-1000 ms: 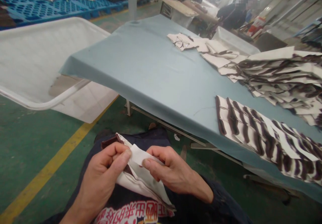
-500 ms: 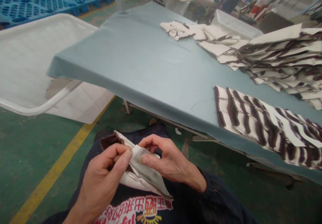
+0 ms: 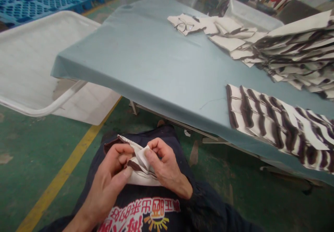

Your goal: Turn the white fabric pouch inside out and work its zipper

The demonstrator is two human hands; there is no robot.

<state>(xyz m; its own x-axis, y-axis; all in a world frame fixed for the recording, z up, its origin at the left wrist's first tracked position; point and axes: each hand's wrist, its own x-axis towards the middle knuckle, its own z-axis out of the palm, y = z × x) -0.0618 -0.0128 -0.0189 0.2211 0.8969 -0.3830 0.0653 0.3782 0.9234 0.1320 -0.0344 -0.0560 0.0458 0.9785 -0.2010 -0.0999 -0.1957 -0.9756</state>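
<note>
Both hands (image 3: 138, 169) pinch white, brown-edged fabric pc (image 3: 141, 162).

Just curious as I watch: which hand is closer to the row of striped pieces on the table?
Right. The right hand is below and left of the striped row; the left hand lies farther left, across the fabric piece both hold.
</note>
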